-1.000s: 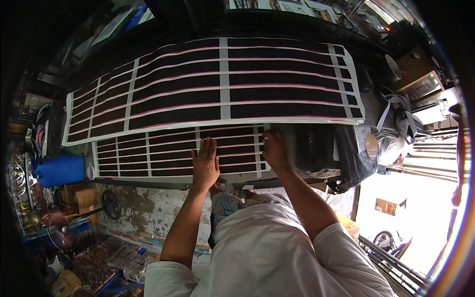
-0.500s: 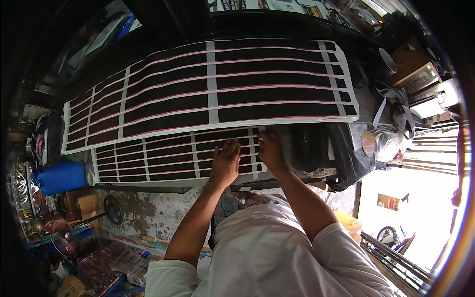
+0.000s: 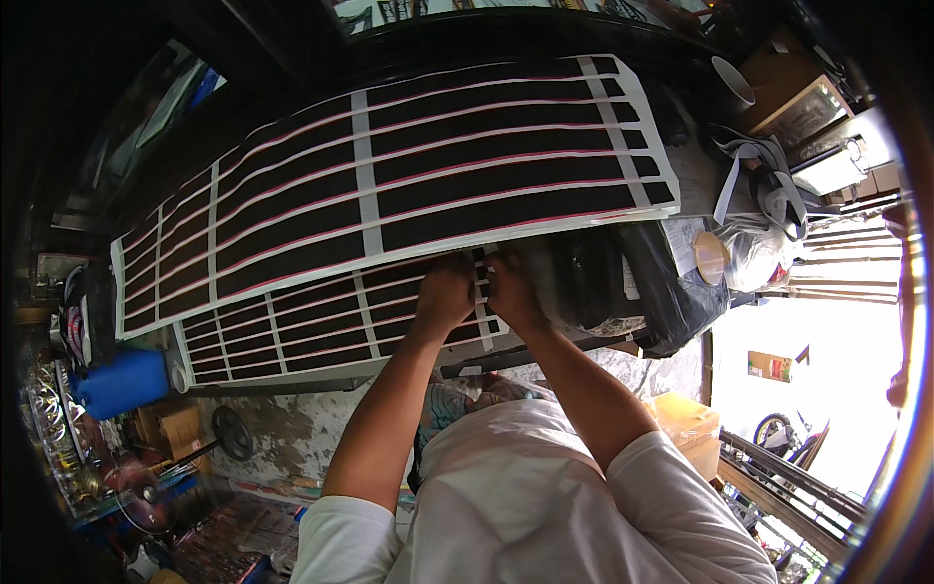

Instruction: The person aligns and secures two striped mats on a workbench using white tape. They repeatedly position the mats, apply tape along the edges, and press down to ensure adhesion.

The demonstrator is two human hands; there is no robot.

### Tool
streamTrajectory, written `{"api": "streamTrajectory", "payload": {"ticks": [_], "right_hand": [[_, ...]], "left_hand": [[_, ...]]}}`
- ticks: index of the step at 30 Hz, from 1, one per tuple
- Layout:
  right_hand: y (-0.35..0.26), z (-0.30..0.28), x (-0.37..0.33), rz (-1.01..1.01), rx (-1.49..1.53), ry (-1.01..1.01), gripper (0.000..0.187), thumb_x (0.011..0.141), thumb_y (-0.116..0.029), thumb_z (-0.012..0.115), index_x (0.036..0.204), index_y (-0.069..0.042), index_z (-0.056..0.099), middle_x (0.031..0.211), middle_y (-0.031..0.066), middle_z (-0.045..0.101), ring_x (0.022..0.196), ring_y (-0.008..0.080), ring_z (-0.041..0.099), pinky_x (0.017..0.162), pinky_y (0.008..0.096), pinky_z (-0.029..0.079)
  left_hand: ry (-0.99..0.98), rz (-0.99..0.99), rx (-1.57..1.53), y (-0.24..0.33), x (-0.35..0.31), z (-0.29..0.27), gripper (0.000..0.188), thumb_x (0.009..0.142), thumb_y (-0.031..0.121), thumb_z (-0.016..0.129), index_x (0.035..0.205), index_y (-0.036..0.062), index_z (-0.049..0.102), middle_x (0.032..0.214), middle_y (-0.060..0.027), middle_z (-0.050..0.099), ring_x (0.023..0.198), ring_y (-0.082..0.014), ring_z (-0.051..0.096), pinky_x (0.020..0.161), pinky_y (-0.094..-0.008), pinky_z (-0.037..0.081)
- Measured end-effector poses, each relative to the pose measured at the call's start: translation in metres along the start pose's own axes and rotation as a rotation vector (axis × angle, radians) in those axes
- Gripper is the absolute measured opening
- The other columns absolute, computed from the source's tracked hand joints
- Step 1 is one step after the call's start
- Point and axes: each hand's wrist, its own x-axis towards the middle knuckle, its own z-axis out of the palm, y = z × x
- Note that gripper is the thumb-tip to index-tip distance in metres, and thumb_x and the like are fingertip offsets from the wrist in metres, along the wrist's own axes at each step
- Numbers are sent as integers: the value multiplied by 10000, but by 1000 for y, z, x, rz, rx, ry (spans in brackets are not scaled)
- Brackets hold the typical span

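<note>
Both my hands are at the right end of the lower sheet (image 3: 321,321), a black panel crossed by white and reddish strips. My left hand (image 3: 449,295) is closed, its fingers bent down against the sheet. Close beside it, my right hand (image 3: 511,290) is also closed, with the fingertips turned toward the left hand. What either hand pinches is hidden by the fingers. A larger striped sheet (image 3: 467,160) of the same black, white and red pattern lies just beyond, overlapping the lower one's far edge.
At the right of the bench lie a black plastic bag (image 3: 671,292), a roll of tape (image 3: 709,258) and grey straps (image 3: 769,180). A blue container (image 3: 126,382) is at the left, above a fan (image 3: 141,492). A yellowish box (image 3: 686,428) is low on the right.
My left hand has gone from lying flat with fingers stretched to closed, and has come nearer my right hand. The view has turned slightly, so the sheets appear shifted left.
</note>
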Motion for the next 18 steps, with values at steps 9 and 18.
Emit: {"api": "streamTrajectory", "payload": {"ticks": [9, 18], "right_hand": [[1, 3, 4, 6, -3, -9, 571, 825, 41, 678, 1379, -30, 563, 1387, 287, 566, 1278, 508, 565, 1062, 538, 536], [-8, -7, 6, 75, 12, -81, 538, 838, 49, 661, 1364, -27, 573, 1420, 274, 550, 1312, 490, 550, 1083, 525, 529]], "left_hand": [[-392, 147, 134, 1, 39, -8, 250, 847, 77, 718, 1091, 21, 731, 1110, -222, 744, 1022, -405, 748, 872, -502, 625], [-523, 48, 144, -3, 46, -9, 326, 843, 23, 691, 1164, 23, 748, 1166, -235, 746, 1097, -412, 745, 959, -502, 621]]}}
